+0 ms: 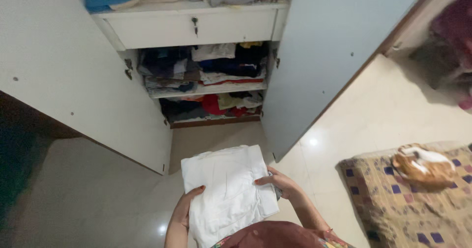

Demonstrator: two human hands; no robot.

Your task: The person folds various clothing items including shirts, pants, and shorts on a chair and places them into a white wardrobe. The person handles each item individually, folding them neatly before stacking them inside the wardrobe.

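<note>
I hold a folded white garment (226,189) flat in front of me with both hands. My left hand (184,206) grips its left edge, thumb on top. My right hand (278,183) grips its right edge, thumb pressed on the cloth. In front of me stands an open white wardrobe (196,29) with both doors swung wide, its shelves stacked with folded clothes (206,66) in many colours.
The left door (73,76) and right door (324,51) flank the opening. A drawer with a keyhole (195,25) sits above the shelves. To the right a patterned mat (408,199) lies on the tiled floor with an orange-and-white cat (423,164) curled on it.
</note>
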